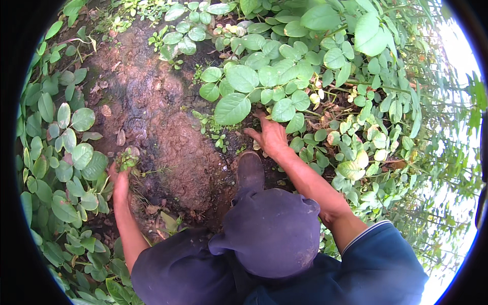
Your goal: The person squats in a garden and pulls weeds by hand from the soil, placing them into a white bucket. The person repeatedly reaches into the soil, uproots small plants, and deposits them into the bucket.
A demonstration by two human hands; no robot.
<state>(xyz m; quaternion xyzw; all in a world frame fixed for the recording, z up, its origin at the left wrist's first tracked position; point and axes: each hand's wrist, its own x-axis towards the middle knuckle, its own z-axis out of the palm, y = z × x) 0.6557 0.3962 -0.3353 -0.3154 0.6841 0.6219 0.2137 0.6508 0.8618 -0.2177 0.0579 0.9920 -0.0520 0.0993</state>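
Note:
My left hand (121, 183) is at the left side of the path, closed around a bunch of small green weeds (127, 161). Thin stems trail from the bunch to the right. My right hand (273, 139) reaches down to the soil at the foot of a leafy bush (263, 76), just beyond the toe of my boot (250, 171). Its thumb and forefinger are spread, with nothing visible between them. Overhanging leaves cover part of the other fingers. Low weeds (219, 133) grow from the ground to the left of this hand.
Wet, reddish-brown soil (179, 152) forms a strip between two rows of leafy plants. The left row (63, 171) comes close to my left forearm. Dry and yellowed leaves (352, 167) lie among the right-hand stems. My bent knee (274, 232) in dark cloth is between my arms.

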